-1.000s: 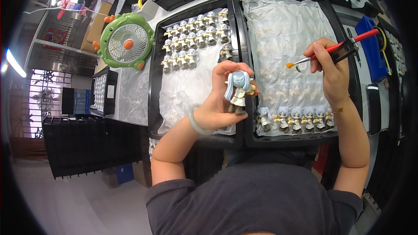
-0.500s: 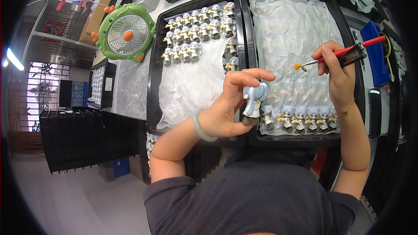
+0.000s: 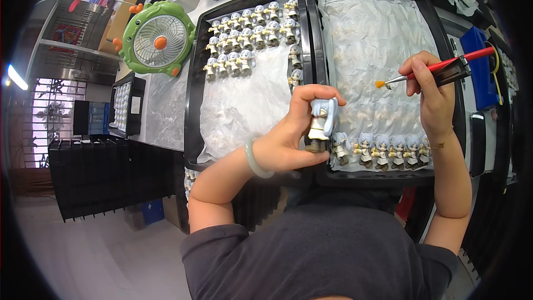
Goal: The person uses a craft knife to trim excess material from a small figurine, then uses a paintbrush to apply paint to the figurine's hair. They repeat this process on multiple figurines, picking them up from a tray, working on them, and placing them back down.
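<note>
My left hand (image 3: 291, 133) grips a small figurine (image 3: 321, 125) with pale blue hair, holding it upright at the left end of a row of like figurines (image 3: 383, 150) along the near edge of the right black tray (image 3: 383, 173). My right hand (image 3: 427, 91) holds a red-handled paintbrush (image 3: 438, 68) with an orange tip, raised above the white wrap lining that tray. The left black tray (image 3: 194, 105) carries several rows of the same figurines (image 3: 247, 39) at its far end.
A green round fan (image 3: 157, 39) stands at the far left. A smaller black tray (image 3: 123, 108) with small parts sits left of the table. A blue box (image 3: 480, 69) lies at the right edge. Black stacked crates (image 3: 105, 175) stand below left.
My left hand has carried the figurine rightward and down to the end of the row in the right tray. My right hand with the brush has held nearly still.
</note>
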Demonstrator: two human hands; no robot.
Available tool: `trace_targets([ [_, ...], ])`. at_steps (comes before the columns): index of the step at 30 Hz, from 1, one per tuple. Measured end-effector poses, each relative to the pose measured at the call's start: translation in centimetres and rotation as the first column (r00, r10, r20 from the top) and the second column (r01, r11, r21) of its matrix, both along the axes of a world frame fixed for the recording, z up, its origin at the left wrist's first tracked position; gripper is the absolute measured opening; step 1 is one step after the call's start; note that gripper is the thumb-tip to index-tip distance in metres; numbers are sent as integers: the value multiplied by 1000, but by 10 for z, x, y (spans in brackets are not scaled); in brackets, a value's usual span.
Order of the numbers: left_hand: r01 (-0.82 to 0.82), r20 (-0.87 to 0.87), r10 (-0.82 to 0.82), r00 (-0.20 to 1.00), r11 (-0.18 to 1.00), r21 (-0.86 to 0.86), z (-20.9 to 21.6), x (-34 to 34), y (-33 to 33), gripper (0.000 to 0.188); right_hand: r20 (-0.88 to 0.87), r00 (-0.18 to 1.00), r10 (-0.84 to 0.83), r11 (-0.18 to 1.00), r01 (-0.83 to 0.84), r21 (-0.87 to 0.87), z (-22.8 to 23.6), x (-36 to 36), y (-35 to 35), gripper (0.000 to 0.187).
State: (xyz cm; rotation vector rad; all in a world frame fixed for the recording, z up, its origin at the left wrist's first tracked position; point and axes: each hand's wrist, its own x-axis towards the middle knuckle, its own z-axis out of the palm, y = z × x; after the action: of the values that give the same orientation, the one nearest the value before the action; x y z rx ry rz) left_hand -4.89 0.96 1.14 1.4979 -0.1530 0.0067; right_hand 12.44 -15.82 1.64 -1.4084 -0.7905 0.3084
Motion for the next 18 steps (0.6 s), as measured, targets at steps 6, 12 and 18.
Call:
trace_targets([
  [6, -195, 299, 70, 952, 889, 414, -6, 4, -2, 74, 8, 1000, -1, 1000, 1, 2, -1, 0, 1, 27],
  [12, -313, 292, 147, 945, 666, 677, -2, 0, 1, 71, 6, 1000, 1, 1000, -1, 5, -1, -1, 2, 28],
  [18, -344, 322, 121, 939, 338, 876, 10, 4, -3, 59, -2, 1000, 6, 1000, -6, 2, -1, -2, 2, 28],
])
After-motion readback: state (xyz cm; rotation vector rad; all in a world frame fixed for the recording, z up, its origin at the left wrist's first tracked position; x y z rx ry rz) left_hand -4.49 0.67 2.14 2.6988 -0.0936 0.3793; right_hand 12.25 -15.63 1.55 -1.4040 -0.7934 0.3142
